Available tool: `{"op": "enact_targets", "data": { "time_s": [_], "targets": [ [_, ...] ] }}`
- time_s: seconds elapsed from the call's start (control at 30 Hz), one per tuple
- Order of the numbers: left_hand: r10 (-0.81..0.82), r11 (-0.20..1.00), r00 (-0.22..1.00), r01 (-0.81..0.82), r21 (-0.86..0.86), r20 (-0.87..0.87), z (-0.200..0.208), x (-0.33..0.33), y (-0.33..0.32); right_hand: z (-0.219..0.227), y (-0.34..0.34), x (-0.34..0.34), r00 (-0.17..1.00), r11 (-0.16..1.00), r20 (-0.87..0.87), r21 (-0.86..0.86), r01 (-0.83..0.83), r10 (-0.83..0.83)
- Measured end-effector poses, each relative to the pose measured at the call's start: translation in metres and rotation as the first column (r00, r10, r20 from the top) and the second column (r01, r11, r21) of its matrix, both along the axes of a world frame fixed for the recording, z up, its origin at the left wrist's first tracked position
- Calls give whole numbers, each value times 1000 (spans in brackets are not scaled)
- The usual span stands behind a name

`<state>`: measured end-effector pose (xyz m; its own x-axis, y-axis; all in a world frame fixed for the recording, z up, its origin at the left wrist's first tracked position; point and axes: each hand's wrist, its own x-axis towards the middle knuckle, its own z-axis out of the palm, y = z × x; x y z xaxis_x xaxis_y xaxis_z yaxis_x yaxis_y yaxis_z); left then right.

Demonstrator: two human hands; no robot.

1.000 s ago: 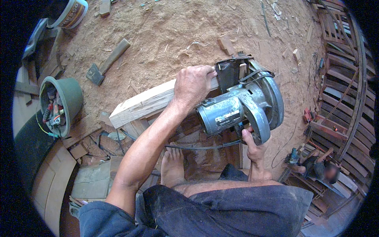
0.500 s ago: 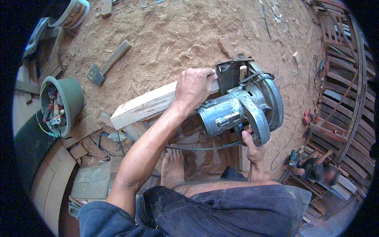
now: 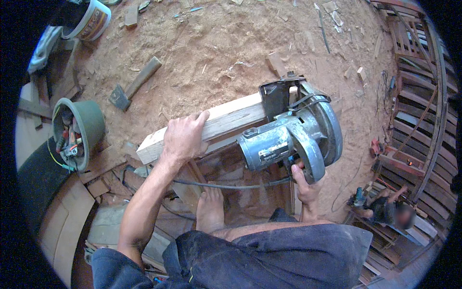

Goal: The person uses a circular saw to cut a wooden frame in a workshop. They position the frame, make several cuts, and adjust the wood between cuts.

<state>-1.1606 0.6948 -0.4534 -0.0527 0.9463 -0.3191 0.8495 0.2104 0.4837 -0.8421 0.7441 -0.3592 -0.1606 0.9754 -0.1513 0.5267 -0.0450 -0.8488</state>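
A blue-grey circular saw (image 3: pixel 269 144) rests with its dark base plate on the right end of a squared timber (image 3: pixel 236 115). My right hand (image 3: pixel 306 185) is closed round the saw's rear handle, its thumb near the trigger. Farther left, my left hand (image 3: pixel 185 135) grips the timber from above, fingers wrapped over its top. The timber lies at a slant, its pale left end past my left hand. A black power cord (image 3: pixel 231 186) runs left from the saw below the timber. The blade is hidden by the guard and base.
A green bucket of tools (image 3: pixel 91 125) stands at the left, with a wooden-handled hammer-like tool (image 3: pixel 139 82) on the sawdust floor. A white pail (image 3: pixel 94 21) is at the upper left. Wood offcuts (image 3: pixel 275 63) lie beyond the saw. Another person (image 3: pixel 385 207) works at the right.
My left hand has slid left along the timber, away from the saw's base plate. The saw, with my right hand on it, has shifted slightly left.
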Motion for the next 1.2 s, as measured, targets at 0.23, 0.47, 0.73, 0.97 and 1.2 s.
{"op": "enact_targets", "data": {
  "time_s": [0.23,0.47,0.73,0.97,1.2],
  "targets": [
    [11,994,1000,-12,112,12,4,4,-2,2,2,2,997,996,22,-40,-74,75],
    [14,995,1000,-14,99,1,5,6,-2,2,5,2,996,996,2,-26,-84,85],
    [1,991,1000,-2,130,5,5,6,-2,3,4,-1,998,997,-17,-54,-63,63],
    [5,996,1000,-5,85,3,6,8,-2,2,8,-2,997,997,20,3,-80,80],
    [0,995,1000,1,100,-15,7,11,-3,-4,8,-1,997,998,-33,4,-63,64]
  ]
}}
